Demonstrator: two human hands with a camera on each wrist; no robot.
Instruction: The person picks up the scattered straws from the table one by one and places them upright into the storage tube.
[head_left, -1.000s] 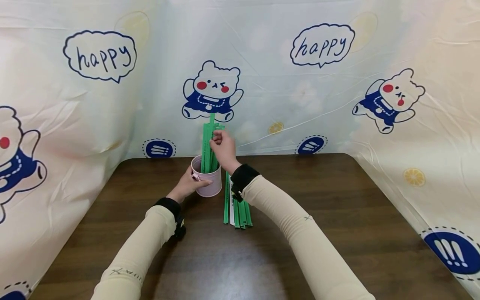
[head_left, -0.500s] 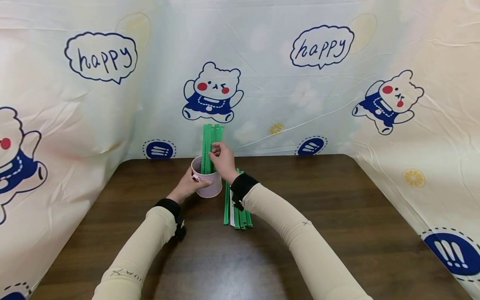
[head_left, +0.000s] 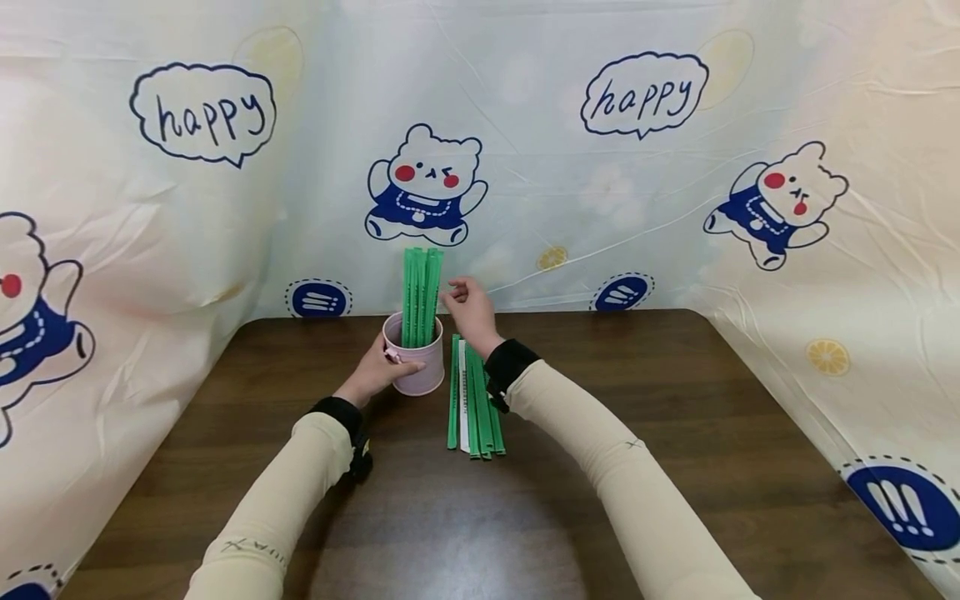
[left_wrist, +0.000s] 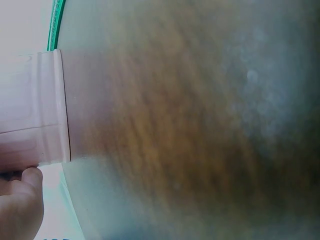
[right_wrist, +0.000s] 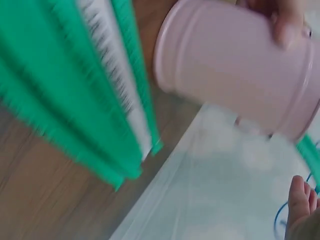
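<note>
A pink bucket (head_left: pixel 420 375) stands near the table's far edge, with several long green paper-wrapped sticks (head_left: pixel 422 296) upright in it; they look like packaged chopsticks. My left hand (head_left: pixel 375 371) grips the bucket from its left side, thumb across the front; the left wrist view shows the thumb (left_wrist: pixel 31 182) against its wall. To the right of the bucket's top, my right hand (head_left: pixel 472 310) is raised, loosely curled, with nothing visible in it and apart from the sticks. Below it lies a bundle of wrapped sticks (head_left: pixel 480 417), green with one white strip (head_left: pixel 463 400) among them.
A brown wooden table (head_left: pixel 645 467) carries everything. Behind it and at both sides hangs a pale printed cloth (head_left: pixel 525 200) with bears and lettering, close to the far edge.
A green stick pinched by my right hand has gone down into the bucket and been let go. The right hand has moved away to the right. The left hand stays on the bucket.
</note>
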